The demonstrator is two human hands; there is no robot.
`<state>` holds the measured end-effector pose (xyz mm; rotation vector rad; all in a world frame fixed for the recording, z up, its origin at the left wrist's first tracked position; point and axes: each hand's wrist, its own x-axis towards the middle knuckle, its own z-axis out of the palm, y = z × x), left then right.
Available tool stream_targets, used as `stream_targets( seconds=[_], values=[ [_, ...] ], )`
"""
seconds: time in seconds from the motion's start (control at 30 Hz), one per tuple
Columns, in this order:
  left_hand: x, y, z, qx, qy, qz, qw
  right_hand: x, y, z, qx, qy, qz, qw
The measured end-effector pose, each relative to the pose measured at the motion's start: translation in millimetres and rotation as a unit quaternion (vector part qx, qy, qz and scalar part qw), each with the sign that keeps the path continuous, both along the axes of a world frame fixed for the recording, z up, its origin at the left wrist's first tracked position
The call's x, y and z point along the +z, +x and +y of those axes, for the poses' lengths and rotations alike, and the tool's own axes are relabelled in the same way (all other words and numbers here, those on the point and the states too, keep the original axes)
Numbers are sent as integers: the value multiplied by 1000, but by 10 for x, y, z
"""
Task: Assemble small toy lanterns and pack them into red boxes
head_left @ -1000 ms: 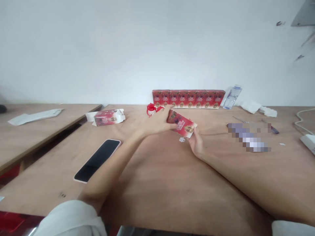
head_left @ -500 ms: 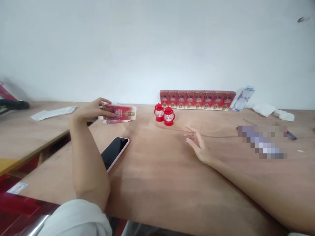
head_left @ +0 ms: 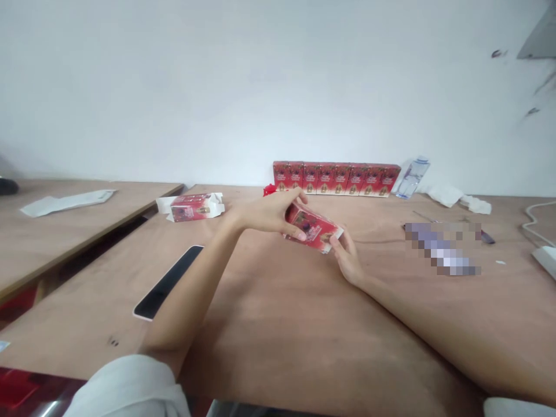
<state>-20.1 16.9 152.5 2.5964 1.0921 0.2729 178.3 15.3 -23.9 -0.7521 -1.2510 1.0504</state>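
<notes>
Between my two hands, over the middle of the table, is a small red printed cardboard box (head_left: 316, 229), tilted down to the right. My left hand (head_left: 273, 214) grips its left end, thumb on the printed front. The fingers of my right hand (head_left: 347, 258) are closed on its lower right end, by the pale edge. Behind my left hand a bit of a red toy lantern (head_left: 270, 189) shows; the rest is hidden. Another red box (head_left: 191, 207) with open white flaps lies on the table to the left.
Several red boxes (head_left: 336, 178) stand in a row against the wall, with a clear bottle (head_left: 412, 177) leaning beside them. A phone (head_left: 167, 284) lies by my left forearm. Crumpled tissue (head_left: 447, 194) and a blurred purple item (head_left: 441, 249) are at right. A gap splits the tables at left.
My left hand has carried one box from the left pile to the middle. My right hand, open before, now grips its other end. The view has shifted slightly right.
</notes>
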Motion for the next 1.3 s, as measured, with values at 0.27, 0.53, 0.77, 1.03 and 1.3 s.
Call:
stream_targets(
  seconds=[0.27, 0.53, 0.77, 1.03, 1.3],
  values=[
    [68, -201, -6, -54, -66, -21, 996, -12, -22, -44, 44, -26, 41, 998],
    [153, -340, -37, -70, -69, -120, 988, 425, 122, 59, -2, -9, 92, 996],
    [174, -412, 7, 6, 138, -160, 977, 1044, 420, 56, -93, 53, -17, 994],
    [175, -391, -11, 145, 316, -2, 937, 1638, 136, -50, -231, 279, -275, 891],
    [70, -738, 247, 112, 205, -6, 972, 1698, -4, -204, -195, 311, -268, 891]
  ],
)
